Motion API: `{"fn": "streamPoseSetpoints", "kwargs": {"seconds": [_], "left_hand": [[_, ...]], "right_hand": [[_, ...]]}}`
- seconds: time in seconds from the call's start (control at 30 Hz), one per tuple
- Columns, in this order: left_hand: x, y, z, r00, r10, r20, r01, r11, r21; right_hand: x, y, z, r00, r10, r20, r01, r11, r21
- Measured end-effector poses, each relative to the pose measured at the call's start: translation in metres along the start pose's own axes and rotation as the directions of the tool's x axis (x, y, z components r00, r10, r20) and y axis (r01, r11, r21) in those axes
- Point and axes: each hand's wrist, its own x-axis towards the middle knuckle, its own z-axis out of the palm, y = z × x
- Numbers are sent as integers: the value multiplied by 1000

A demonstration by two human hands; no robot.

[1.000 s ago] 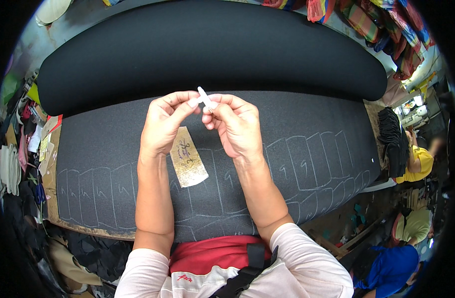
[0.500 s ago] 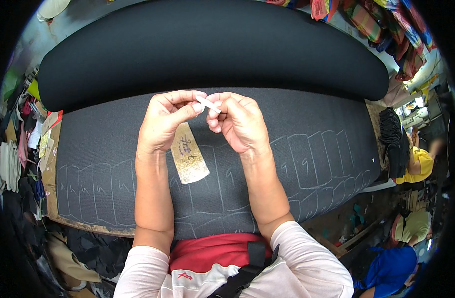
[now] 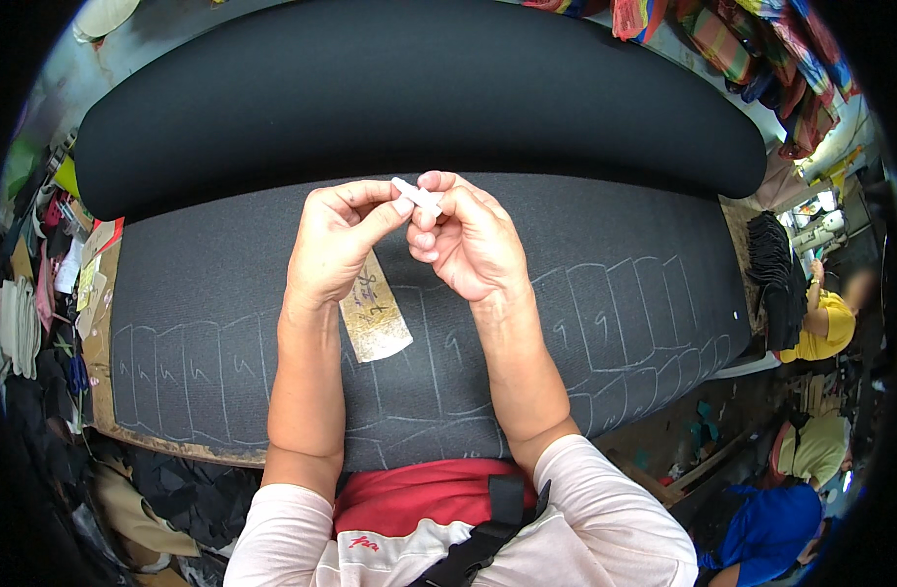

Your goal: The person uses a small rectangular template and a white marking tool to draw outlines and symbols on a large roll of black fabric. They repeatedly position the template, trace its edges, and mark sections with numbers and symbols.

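Between the left hand (image 3: 333, 240) and right hand (image 3: 480, 240), each grip closed on it, the white chalk-like stick (image 3: 418, 196) slants from far left to near right.

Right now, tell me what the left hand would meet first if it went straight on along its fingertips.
Past the small, slim white stick in its pinch, the left hand would probably meet the bare right hand facing it; depth between them is hard to judge.

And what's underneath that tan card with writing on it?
Dark grey cloth with pale outlines extends around and beneath the tan card. Whether any lines run directly under it can't be seen.
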Motion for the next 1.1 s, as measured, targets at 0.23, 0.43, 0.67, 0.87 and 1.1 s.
{"fn": "streamPoseSetpoints", "kwargs": {"seconds": [0.23,0.43,0.67,0.87,1.1], "left_hand": [[0,-2,5,993,107,-53,-109,993,-40],[1,-4,0,981,125,-150,-125,992,8],[1,-2,-1,989,78,-126,-80,997,-12],[0,-2,0,994,57,-98,-60,998,-24],[0,0,-9,999,15,-48,-14,1000,18]], "right_hand": [[1,2,7,997,78,-4,-78,996,49],[-1,1,18,439,-709,552,563,-262,-784],[1,3,12,503,-604,618,574,-302,-761],[-3,10,15,630,-662,405,543,3,-840],[-3,5,5,956,-281,88,291,858,-422]]}}
